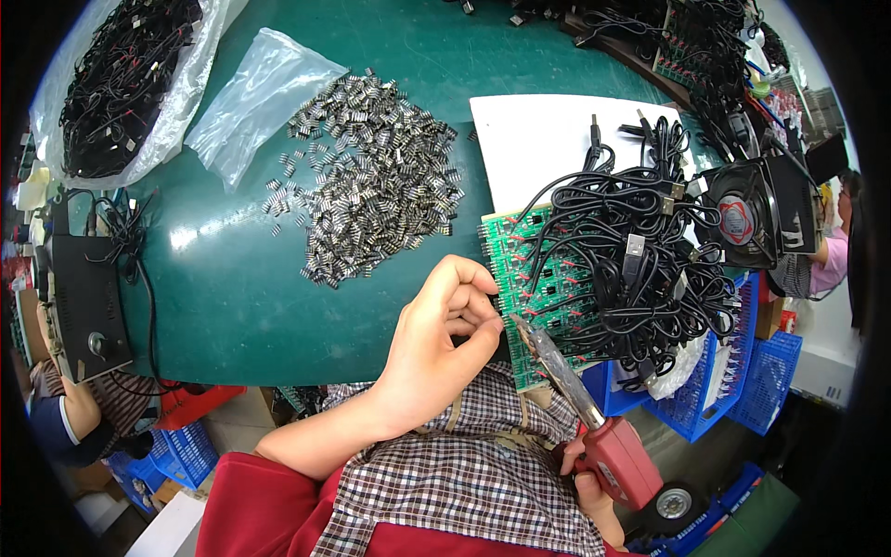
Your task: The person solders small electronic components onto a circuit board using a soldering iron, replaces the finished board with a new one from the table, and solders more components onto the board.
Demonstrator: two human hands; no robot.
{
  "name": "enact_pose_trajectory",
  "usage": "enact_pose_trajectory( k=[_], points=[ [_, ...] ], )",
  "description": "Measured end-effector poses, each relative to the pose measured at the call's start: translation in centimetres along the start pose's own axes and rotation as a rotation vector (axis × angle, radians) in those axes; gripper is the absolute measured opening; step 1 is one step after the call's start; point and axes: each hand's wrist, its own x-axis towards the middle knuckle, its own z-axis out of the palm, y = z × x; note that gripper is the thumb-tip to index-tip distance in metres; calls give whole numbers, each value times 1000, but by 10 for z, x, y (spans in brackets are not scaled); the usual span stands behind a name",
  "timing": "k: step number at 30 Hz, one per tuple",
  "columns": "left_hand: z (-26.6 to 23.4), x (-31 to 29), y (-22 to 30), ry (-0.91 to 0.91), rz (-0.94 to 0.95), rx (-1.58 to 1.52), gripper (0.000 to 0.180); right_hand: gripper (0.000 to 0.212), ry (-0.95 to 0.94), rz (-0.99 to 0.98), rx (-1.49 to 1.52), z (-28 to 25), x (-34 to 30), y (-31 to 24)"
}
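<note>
Mid-job at the board's edge, iron tip right up by the fingers!
The green board (501, 246) sits at the table's front edge, its black cables (640, 269) bundled on top, red-wired ends apparently already joined. The left hand (432, 339) has thumb and fingertips drawn together at the board's near-left edge; whether they pinch a connector is too small to tell. The right hand (592, 503) is wrapped around the red soldering iron (622, 459). Metal pieces seem to line the edge above those fingers, so that stretch looks done; lower down looks left, and a big connector heap (385, 176) waits unused.
</note>
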Motion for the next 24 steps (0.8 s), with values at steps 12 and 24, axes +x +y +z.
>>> enact_pose_trajectory(
  k=[12, 24],
  points=[
    [0, 1, 0, 6, -6, 3, 28, 32, -23, 113, 135, 1, -3, 1],
    [0, 0, -1, 12, 6, 12, 28, 44, 22, 132, 167, 5, 0, -15]
  ],
)
